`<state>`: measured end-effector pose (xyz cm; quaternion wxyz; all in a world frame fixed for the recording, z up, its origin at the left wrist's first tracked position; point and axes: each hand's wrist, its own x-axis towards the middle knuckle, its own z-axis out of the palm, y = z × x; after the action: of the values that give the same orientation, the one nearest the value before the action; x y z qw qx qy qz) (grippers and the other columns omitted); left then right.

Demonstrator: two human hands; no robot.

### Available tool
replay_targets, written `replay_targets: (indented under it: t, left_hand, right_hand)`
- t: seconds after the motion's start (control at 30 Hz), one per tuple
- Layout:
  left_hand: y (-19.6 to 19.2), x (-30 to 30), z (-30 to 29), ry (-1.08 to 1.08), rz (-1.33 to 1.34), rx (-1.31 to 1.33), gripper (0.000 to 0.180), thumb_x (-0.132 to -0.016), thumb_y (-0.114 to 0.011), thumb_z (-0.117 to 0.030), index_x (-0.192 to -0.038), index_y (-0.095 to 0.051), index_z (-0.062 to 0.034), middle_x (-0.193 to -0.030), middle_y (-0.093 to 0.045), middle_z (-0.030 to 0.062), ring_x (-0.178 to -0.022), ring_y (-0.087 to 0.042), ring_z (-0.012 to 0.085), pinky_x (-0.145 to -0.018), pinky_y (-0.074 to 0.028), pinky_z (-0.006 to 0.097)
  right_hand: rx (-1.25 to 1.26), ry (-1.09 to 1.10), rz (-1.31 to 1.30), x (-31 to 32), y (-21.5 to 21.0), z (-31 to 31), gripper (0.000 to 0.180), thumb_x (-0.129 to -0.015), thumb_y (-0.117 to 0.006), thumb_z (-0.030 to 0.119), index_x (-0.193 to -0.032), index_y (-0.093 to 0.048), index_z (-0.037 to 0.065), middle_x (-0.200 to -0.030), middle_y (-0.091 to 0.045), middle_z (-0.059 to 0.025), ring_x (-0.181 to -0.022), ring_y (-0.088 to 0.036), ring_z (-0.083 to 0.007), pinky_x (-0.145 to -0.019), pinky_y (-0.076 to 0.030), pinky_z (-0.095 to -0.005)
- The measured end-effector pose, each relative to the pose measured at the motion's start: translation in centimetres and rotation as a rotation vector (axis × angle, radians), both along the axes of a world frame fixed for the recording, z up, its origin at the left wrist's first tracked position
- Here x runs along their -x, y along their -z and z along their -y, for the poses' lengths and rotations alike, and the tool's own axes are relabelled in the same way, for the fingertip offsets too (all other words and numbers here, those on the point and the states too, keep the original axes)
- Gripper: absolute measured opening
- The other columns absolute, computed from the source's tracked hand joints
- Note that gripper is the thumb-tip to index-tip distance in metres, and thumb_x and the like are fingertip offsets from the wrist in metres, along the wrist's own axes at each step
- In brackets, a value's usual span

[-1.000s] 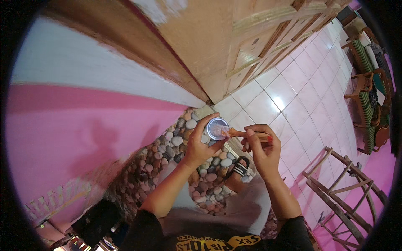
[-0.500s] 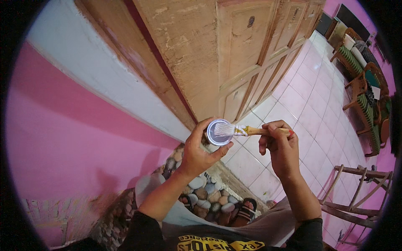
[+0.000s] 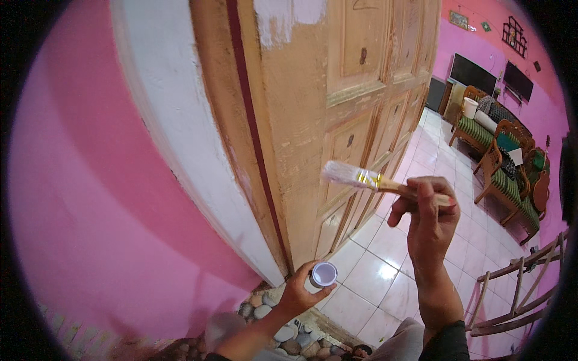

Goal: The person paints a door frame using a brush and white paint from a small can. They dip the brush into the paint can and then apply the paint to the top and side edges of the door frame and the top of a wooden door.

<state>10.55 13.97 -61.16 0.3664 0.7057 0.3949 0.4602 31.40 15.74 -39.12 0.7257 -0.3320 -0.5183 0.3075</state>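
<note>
Paintbrush (image 3: 385,183) — wooden handle, pale bristles loaded with white paint. Long axis near level, bristles pointing left of the grip toward the wooden door (image 3: 337,120), just short of its panels. Right hand (image 3: 428,213) closed around the handle, raised. Left hand (image 3: 298,295) low, fingers wrapped round a small cup of white paint (image 3: 324,274) — below and left of the brush. Pink wall (image 3: 90,210) beyond.
</note>
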Motion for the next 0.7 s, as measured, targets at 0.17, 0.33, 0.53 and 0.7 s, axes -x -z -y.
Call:
replay_targets:
  t: [0.17,0.33,0.53,0.7]
  left_hand:
    - [0.5,-0.3,1.6,0.07,0.003,0.08,0.064,-0.08,-0.088,-0.026,-0.132,-0.057,-0.0051,-0.12,-0.067,0.0138,-0.112,-0.066,0.026,-0.097,-0.052,0.036]
    - [0.4,-0.9,2.1,0.182,-0.032,0.1,0.066,-0.082,-0.086,-0.031,-0.134,-0.055,-0.0062,-0.121,-0.065,0.0135,-0.111,-0.066,0.0253,-0.096,-0.053,0.035]
    - [0.5,-2.0,2.9,0.241,-0.059,0.048,0.07,-0.081,-0.086,-0.036,-0.135,-0.054,-0.005,-0.123,-0.066,0.0148,-0.114,-0.066,0.0261,-0.097,-0.053,0.036]
    - [2.7,-0.7,4.2,0.284,-0.085,0.137,0.07,-0.081,-0.087,-0.036,-0.135,-0.055,-0.0042,-0.125,-0.066,0.0143,-0.116,-0.065,0.0247,-0.099,-0.052,0.036]
  right_hand:
    - [-0.263,0.201,0.212,2.6,-5.5,-0.5,0.021,-0.102,-0.064,0.016,-0.097,-0.063,-0.004,-0.072,-0.069,-0.0122,-0.058,-0.067,-0.0156,-0.054,-0.057,-0.0276]
    - [-0.33,0.296,0.3,5.0,-10.5,-2.3,0.026,-0.101,-0.067,0.021,-0.095,-0.067,-0.005,-0.067,-0.068,-0.0105,-0.053,-0.065,-0.0141,-0.051,-0.051,-0.0257]
    - [-0.487,0.29,0.227,5.9,-18.0,-4.5,0.032,-0.095,-0.074,0.027,-0.087,-0.068,-0.003,-0.069,-0.07,-0.0087,-0.058,-0.067,-0.0124,-0.053,-0.052,-0.0245]
    - [-0.358,0.499,0.381,4.7,-16.5,-1.7,0.032,-0.097,-0.072,0.027,-0.09,-0.069,-0.004,-0.069,-0.069,-0.0096,-0.055,-0.065,-0.0128,-0.052,-0.049,-0.0264]
